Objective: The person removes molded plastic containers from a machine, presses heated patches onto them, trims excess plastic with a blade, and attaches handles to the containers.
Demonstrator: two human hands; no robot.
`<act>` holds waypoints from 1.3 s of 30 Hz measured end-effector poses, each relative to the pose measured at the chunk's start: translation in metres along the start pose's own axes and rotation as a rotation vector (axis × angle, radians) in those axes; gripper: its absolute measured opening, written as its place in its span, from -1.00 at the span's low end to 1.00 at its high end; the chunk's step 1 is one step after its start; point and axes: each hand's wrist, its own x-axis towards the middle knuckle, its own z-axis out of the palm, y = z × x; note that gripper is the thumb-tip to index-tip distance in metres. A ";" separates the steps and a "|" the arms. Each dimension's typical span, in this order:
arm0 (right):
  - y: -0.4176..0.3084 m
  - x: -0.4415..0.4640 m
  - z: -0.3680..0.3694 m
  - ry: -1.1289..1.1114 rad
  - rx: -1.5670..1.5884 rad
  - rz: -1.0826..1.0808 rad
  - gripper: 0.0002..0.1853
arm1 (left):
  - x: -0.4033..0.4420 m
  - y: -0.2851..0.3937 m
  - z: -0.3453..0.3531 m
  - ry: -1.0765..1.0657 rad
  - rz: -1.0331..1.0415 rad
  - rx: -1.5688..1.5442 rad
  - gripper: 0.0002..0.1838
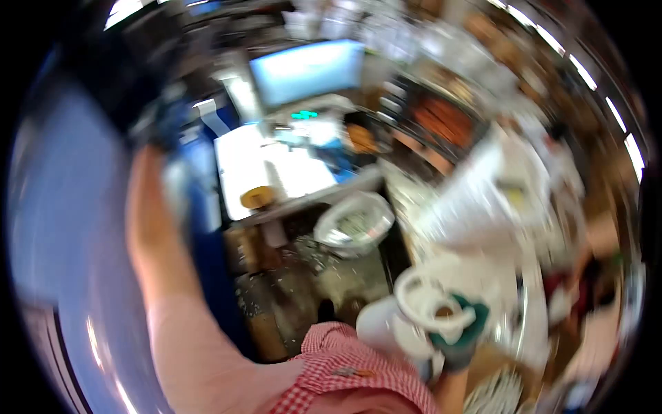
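My right hand (463, 330), in a green and grey glove, is at the lower right, closed on a white plastic part with a round, ring-like rim (416, 284). More white rounded plastic (379, 324) shows beside it, against the checked apron; whether it is one piece with the ring I cannot tell. My left arm reaches forward along the blue surface at the left. At its end my left hand (157, 123), in a dark glove, is smeared by motion, so its fingers and anything in them cannot be made out.
Ahead stands a brightly lit white worktable (296, 172) with a yellow roll (257, 198) at its front edge. Below it is a bin (355, 224) lined with clear plastic. A large blue panel (69, 207) fills the left side. A tray of reddish-brown pieces (441, 121) and plastic bags (476, 196) lie at right.
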 end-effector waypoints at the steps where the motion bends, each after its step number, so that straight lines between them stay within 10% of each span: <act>1: 0.001 0.008 -0.009 -0.094 -0.030 0.005 -0.21 | 0.012 -0.002 0.016 -0.067 0.043 0.013 -0.14; 10: 0.038 0.027 -0.021 0.067 0.152 0.043 -0.12 | -0.090 0.022 -0.031 0.182 -0.049 -0.466 -0.31; 16: 0.049 0.054 -0.027 0.074 0.416 0.001 -0.13 | -0.415 0.277 -0.049 -0.529 0.811 -0.850 0.06; 20: 0.044 0.068 -0.029 -0.047 0.334 -0.136 -0.02 | -0.466 0.370 -0.043 -0.915 1.263 -1.149 -0.50; 24: 0.048 0.049 -0.033 -0.095 0.274 0.082 0.21 | -0.467 0.378 -0.015 -1.089 1.458 -1.211 -0.61; 27: 0.053 0.036 -0.041 -0.014 0.369 0.091 0.25 | -0.456 0.364 0.004 -1.218 1.107 -1.242 -0.63; 30: 0.038 0.032 -0.055 0.011 0.454 -0.006 0.23 | -0.402 0.382 0.007 -0.760 0.960 -1.214 -0.67; 32: 0.021 0.035 -0.057 -0.047 0.419 -0.067 0.13 | -0.390 0.405 0.005 -0.931 0.095 -1.829 -0.75; 34: 0.010 0.037 -0.050 0.013 0.406 -0.015 0.03 | -0.408 0.408 -0.012 -0.898 0.255 -1.710 -0.69; 39: 0.020 0.021 -0.024 0.179 0.450 0.127 0.01 | -0.512 0.367 -0.043 -1.412 -0.515 -1.488 -0.64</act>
